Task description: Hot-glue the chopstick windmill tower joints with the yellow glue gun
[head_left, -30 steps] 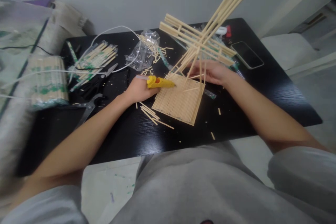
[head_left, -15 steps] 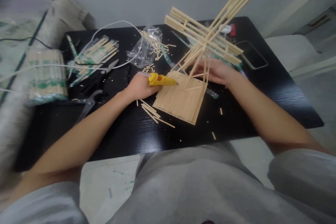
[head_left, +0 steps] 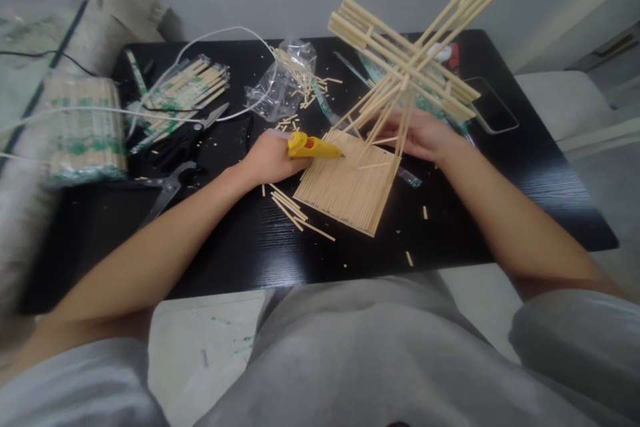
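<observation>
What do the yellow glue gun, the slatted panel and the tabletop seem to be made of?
Yellow glue gun: probably plastic, judging by its smooth, evenly coloured body.
Slatted panel: likely bamboo or wood, unpainted, from the pale tan sticks side by side.
Tabletop: perhaps wood-grain laminate, black and semi-gloss; fine streaks show in reflections.

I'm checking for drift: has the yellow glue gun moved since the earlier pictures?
No: against the wooden-stick panel, the yellow glue gun shows no clear shift either way.
</observation>
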`<action>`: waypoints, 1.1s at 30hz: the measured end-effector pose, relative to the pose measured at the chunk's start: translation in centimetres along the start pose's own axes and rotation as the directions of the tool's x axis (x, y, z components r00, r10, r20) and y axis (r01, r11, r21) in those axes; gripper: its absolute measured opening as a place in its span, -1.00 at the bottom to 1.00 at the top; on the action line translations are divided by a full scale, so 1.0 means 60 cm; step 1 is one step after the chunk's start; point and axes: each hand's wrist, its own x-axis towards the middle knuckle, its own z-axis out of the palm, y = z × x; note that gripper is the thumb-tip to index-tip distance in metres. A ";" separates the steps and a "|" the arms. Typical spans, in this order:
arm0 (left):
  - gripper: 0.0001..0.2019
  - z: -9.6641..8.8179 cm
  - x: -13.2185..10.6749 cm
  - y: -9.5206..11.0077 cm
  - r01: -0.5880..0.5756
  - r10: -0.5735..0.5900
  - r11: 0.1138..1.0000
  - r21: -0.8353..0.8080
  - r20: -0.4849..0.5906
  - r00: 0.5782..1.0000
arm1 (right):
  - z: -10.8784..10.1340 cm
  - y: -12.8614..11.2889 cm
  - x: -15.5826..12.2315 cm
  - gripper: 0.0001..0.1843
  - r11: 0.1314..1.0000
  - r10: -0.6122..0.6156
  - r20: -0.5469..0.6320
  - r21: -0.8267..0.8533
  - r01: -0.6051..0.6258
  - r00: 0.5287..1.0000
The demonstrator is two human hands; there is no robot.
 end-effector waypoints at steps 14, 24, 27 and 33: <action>-0.84 0.003 0.000 0.001 -0.020 0.019 0.999 -0.028 -0.033 0.999 | 0.002 -0.004 -0.009 -0.93 0.999 0.031 -0.006 0.042 -0.031 0.999; -0.80 0.008 -0.001 -0.001 -0.006 0.004 0.999 -0.050 -0.041 0.999 | -0.013 0.003 -0.003 -0.92 0.997 0.028 0.061 0.070 -0.032 0.998; -0.80 0.009 -0.001 -0.001 0.012 -0.014 0.999 -0.049 -0.037 0.999 | -0.005 0.001 -0.008 -0.88 0.997 0.034 0.017 0.066 -0.035 0.999; -0.82 0.009 0.001 0.002 0.001 -0.003 0.999 -0.046 -0.040 0.999 | 0.012 -0.011 -0.017 -0.83 0.997 0.070 -0.074 0.041 -0.067 0.995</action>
